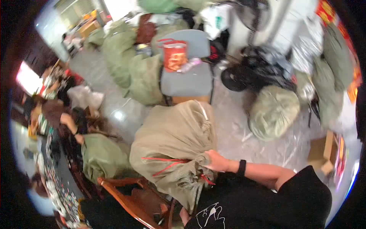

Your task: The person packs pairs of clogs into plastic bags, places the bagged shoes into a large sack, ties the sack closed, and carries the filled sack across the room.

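Observation:
A large, full khaki sack (171, 133) fills the middle of the view, right in front of my body. My right hand (218, 161), with a black band on the wrist, is closed around its gathered neck. Red ties (163, 165) lie across the cloth, and another red bit shows at the neck. Of my left hand (184, 216) only a small patch of skin shows low beside the sack; the sack and my shirt hide its fingers.
A grey chair (187, 82) stands ahead with a red bucket (175, 56). Another tied sack (274, 112) and a cardboard box (323, 150) are at right. Green sacks (143, 80) pile behind. At left are a wooden chair (126, 202) and people beside a long table.

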A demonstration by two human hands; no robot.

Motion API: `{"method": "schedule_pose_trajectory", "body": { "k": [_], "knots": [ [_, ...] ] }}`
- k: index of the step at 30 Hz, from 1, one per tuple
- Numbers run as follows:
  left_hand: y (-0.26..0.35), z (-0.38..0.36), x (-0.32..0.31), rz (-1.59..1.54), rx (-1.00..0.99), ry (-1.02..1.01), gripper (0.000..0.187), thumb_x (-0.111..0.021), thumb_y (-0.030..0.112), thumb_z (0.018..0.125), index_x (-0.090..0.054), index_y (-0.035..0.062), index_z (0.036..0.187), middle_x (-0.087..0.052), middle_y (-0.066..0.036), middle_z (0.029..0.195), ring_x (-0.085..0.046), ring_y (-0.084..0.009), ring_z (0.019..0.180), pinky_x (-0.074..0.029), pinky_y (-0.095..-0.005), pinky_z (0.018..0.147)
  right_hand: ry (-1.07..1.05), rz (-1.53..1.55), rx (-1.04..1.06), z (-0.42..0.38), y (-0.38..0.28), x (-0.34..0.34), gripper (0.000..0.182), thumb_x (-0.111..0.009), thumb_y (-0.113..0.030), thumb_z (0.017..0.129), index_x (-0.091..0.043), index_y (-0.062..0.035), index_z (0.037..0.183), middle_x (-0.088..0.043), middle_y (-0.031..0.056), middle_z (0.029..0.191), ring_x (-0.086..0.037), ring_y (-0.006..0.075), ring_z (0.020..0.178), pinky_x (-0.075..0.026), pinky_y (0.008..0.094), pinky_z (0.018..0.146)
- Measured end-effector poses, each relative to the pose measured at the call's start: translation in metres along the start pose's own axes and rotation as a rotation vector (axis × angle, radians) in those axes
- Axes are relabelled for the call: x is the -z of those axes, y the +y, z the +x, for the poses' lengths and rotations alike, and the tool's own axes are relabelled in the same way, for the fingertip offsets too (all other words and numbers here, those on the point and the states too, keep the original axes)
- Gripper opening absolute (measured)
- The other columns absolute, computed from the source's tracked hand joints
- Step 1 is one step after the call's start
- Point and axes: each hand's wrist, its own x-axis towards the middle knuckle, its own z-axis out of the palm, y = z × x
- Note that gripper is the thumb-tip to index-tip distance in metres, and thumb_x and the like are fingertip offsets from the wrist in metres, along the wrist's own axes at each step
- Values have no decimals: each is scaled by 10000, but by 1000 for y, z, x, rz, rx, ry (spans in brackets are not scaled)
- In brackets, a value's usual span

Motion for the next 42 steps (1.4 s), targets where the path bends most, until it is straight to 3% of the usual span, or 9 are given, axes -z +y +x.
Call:
{"method": "schedule_pose_trajectory", "body": {
  "k": [1, 16, 21, 24, 28, 31, 32, 34, 42],
  "knots": [
    [-2, 0, 2, 27, -15, -14, 186, -524, 159, 851, -558, -23, 867, -582, -185, 781, -559, -278, 732, -443, -401, 662, -10, -157, -20, -16, 23, -12, 601, -756, -307, 758, -531, 67, 1171, -570, 259, 1057, -540, 392, 1029, -440, 418, 899],
    [51, 23, 38, 223, -133, -96, 195, -540, 151, 831, -543, -41, 798, -553, -166, 751, -506, -241, 706, -425, -371, 672, 442, 317, -341, -219, 46, 45, 318, -676, -167, 805, -611, -5, 1070, -631, 209, 1079, -582, 397, 986, -473, 381, 854],
    [150, 22, 32, 100, -258, -89, 202, -545, 149, 824, -538, -47, 775, -543, -160, 741, -489, -228, 698, -419, -361, 675, 884, 591, -590, -289, 79, 9, 300, -648, -76, 815, -583, 4, 1096, -626, 122, 1085, -589, 261, 972, -473, 361, 861],
    [215, 30, 27, -88, -302, -145, 266, -487, 88, 844, -329, -24, 661, -250, -47, 630, -252, -178, 605, -271, -374, 563, 805, 374, -695, -319, 77, 6, 323, -631, -53, 828, -558, -17, 1141, -613, 123, 1104, -578, 254, 971, -471, 367, 866],
    [340, 1, -11, -179, -402, -249, 241, -530, 108, 867, -394, 54, 675, -309, 40, 631, -292, -74, 623, -286, -300, 534, 1180, 901, -802, -320, 51, 9, 267, -595, -47, 824, -560, -12, 1087, -618, 82, 999, -572, 235, 923, -463, 339, 825],
    [409, 1, -49, -138, -442, -346, 241, -567, 129, 878, -452, 33, 689, -359, 45, 634, -363, -72, 623, -331, -289, 548, 1269, 539, -698, -341, 91, -43, 241, -574, -44, 815, -556, -2, 1052, -597, 38, 957, -551, 175, 921, -454, 313, 802],
    [418, 23, -63, -116, -540, -397, 211, -566, 133, 885, -482, 30, 721, -409, 37, 660, -396, -78, 641, -354, -284, 570, 1494, 959, -790, -307, 42, -8, 223, -564, -35, 795, -571, -13, 1016, -588, 40, 948, -542, 173, 916, -452, 311, 797],
    [440, 45, -82, -92, -686, -498, 142, -567, 140, 902, -549, 22, 826, -521, 13, 755, -476, -90, 715, -401, -267, 641, 1691, 894, -756, -286, 36, -9, 277, -589, -98, 719, -596, -57, 993, -588, 23, 954, -555, 163, 879, -440, 304, 749],
    [489, 79, -6, -143, -762, -693, 218, -549, 185, 947, -612, 47, 1104, -657, -24, 1040, -595, -134, 935, -449, -277, 809, 1757, 857, -569, -170, 34, 32, 195, -555, -111, 826, -606, -19, 991, -594, 42, 968, -545, 177, 911, -462, 340, 790]
  ]
}}
